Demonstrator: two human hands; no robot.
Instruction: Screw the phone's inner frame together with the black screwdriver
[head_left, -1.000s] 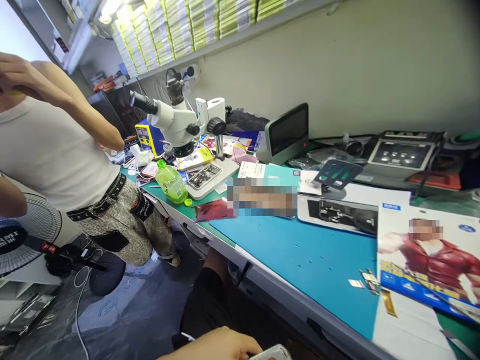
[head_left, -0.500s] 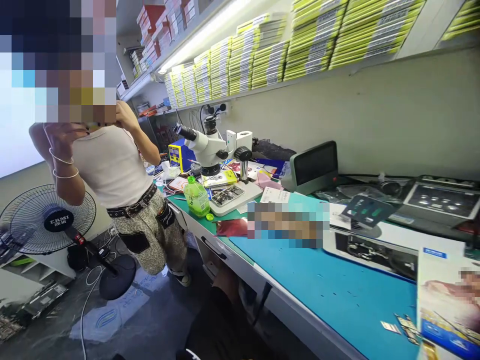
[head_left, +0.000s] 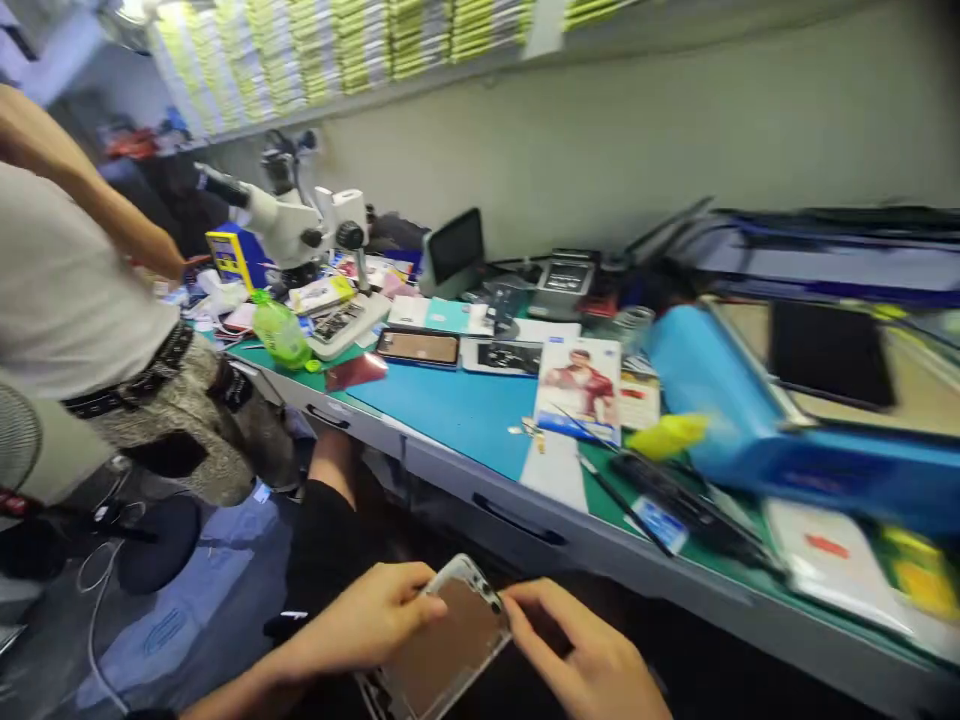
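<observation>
Over my lap, my left hand (head_left: pixel 379 617) grips the left side of a phone frame (head_left: pixel 450 650) with a white edge and a brownish inside face, its thumb over the edge. My right hand (head_left: pixel 581 650) is at the frame's upper right corner, thumb and fingertips pinched together there; whether a small part is between them cannot be made out. The frame is tilted, and its lower end runs toward the bottom of the picture. Past the hands stands the bench with a blue mat (head_left: pixel 442 410).
A microscope (head_left: pixel 300 225), a green bottle (head_left: pixel 279 332), a phone (head_left: pixel 418 346) and a magazine (head_left: pixel 579 388) are on the bench. Tools (head_left: pixel 690 505) and a blue box (head_left: pixel 750 430) stand right. A person in a white top (head_left: pixel 75 270) stands left, near a fan (head_left: pixel 19 440).
The view has turned right and down. Both my hands and the phone frame have come into view; the microscope, bottle and standing person have shifted left in the picture.
</observation>
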